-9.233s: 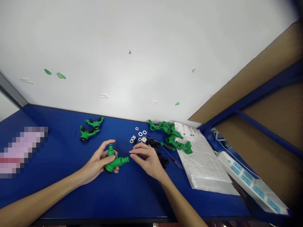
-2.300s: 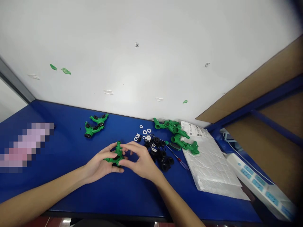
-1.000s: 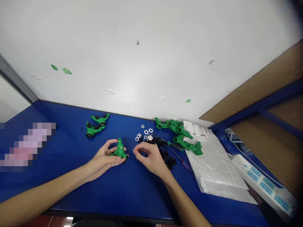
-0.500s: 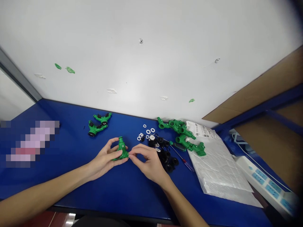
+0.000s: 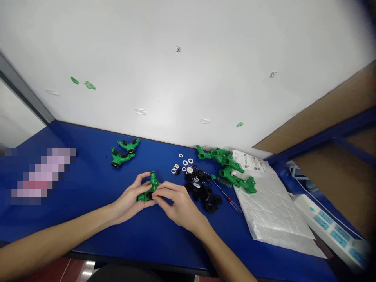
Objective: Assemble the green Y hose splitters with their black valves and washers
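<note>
My left hand (image 5: 131, 199) is closed around a green Y-shaped hose connector (image 5: 153, 179), one ribbed end of it pointing up. A small black valve knob (image 5: 150, 196) shows on the connector's near side. The thumb and forefinger of my right hand (image 5: 176, 201) are pinched at this knob; the fingertips partly cover it. Just right of my right hand lies a pile of black caps and rings (image 5: 205, 192), with white ring washers (image 5: 185, 163) scattered behind it.
Two green connectors with black parts (image 5: 122, 158) lie at the back left. More green connectors (image 5: 219, 154) are heaped at the right, some on a white padded envelope (image 5: 273, 211). Screwdrivers (image 5: 227, 196) lie beside the pile. A power strip (image 5: 331, 229) is far right. A white wall (image 5: 158, 78) rises behind.
The connector has turned in my left hand, so its black knob now shows. My right fingertips have shifted left from the connector's tip onto the knob. The view has shifted slightly.
</note>
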`<state>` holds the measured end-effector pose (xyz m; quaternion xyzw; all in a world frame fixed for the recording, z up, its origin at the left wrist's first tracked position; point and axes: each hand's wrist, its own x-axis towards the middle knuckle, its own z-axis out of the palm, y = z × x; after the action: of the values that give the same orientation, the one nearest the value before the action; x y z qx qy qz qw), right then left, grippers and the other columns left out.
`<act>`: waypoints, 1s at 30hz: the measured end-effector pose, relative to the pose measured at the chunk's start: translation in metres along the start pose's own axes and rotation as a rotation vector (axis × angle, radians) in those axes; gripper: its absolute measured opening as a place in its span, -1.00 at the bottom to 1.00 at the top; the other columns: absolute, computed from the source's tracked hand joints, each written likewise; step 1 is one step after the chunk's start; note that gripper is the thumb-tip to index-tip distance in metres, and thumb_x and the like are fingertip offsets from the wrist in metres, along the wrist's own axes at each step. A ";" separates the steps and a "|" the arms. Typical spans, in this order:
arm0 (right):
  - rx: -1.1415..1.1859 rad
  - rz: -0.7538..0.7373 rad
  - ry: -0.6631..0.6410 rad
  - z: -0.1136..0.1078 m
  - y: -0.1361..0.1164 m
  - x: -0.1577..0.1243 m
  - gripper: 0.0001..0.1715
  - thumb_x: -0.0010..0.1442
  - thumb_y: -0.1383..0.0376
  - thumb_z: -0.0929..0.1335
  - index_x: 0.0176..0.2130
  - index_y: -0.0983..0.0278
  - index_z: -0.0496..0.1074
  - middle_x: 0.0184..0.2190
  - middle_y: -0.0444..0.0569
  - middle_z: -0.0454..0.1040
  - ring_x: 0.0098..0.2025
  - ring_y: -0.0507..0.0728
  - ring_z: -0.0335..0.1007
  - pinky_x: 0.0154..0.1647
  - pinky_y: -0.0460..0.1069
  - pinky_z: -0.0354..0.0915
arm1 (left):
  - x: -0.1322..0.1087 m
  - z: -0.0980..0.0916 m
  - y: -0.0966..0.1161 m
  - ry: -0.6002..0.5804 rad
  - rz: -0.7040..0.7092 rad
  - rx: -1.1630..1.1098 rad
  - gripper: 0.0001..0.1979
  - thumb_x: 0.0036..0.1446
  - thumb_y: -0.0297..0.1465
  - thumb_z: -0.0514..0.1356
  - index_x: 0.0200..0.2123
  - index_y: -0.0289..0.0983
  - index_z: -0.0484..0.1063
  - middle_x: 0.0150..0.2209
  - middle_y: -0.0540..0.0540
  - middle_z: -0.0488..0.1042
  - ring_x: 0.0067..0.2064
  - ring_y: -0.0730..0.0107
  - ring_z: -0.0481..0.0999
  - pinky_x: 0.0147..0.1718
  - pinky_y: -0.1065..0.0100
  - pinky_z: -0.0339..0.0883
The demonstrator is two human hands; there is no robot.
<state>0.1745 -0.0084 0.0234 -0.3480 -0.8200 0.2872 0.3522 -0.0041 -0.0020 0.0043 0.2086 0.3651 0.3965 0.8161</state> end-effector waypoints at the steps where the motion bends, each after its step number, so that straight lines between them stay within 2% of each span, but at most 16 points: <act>1: -0.001 0.002 0.002 0.000 0.000 0.000 -0.81 0.26 0.43 0.33 -0.24 0.26 0.56 -0.28 -0.02 0.54 -0.31 0.07 0.48 -0.23 -0.05 0.41 | 0.000 0.000 0.000 0.003 0.004 -0.001 -0.72 0.23 -0.48 0.19 -0.02 -0.11 0.29 -0.21 -0.02 0.52 -0.20 0.42 0.52 -0.03 0.18 0.43; 12: 0.002 -0.061 0.092 -0.006 0.000 0.002 -0.84 0.27 0.40 0.34 -0.24 0.28 0.55 -0.30 0.01 0.55 -0.32 0.07 0.48 -0.29 -0.06 0.42 | -0.003 0.004 0.002 -0.004 -0.008 -0.039 -0.70 0.22 -0.57 0.15 -0.04 -0.13 0.29 -0.15 -0.04 0.49 -0.08 0.35 0.52 0.03 0.16 0.41; 19: -0.040 -0.080 0.008 0.002 0.004 -0.001 -0.81 0.30 0.38 0.31 -0.23 0.27 0.53 -0.27 0.03 0.55 -0.25 0.09 0.50 -0.20 -0.02 0.45 | -0.003 0.004 0.000 0.023 -0.003 -0.003 -0.68 0.20 -0.56 0.16 -0.03 -0.11 0.29 -0.20 -0.01 0.48 -0.19 0.41 0.52 -0.06 0.21 0.44; 26: -0.016 -0.094 0.086 -0.004 0.000 0.001 -0.84 0.28 0.42 0.33 -0.24 0.28 0.54 -0.29 0.02 0.55 -0.29 0.08 0.50 -0.25 -0.05 0.45 | -0.003 0.005 -0.001 0.009 -0.003 -0.035 -0.67 0.18 -0.56 0.19 -0.05 -0.12 0.29 -0.16 -0.03 0.48 -0.11 0.39 0.51 0.02 0.19 0.39; 30: -0.020 -0.112 0.041 -0.001 0.002 0.001 -0.84 0.28 0.42 0.33 -0.25 0.30 0.54 -0.28 0.03 0.55 -0.28 0.08 0.50 -0.23 -0.05 0.45 | -0.004 0.008 0.000 0.037 -0.012 -0.007 -0.66 0.21 -0.57 0.15 -0.01 -0.11 0.25 -0.19 -0.02 0.46 -0.17 0.42 0.51 -0.04 0.22 0.42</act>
<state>0.1753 -0.0061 0.0225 -0.3108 -0.8337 0.2514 0.3810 0.0000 -0.0058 0.0110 0.1961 0.3798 0.3969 0.8122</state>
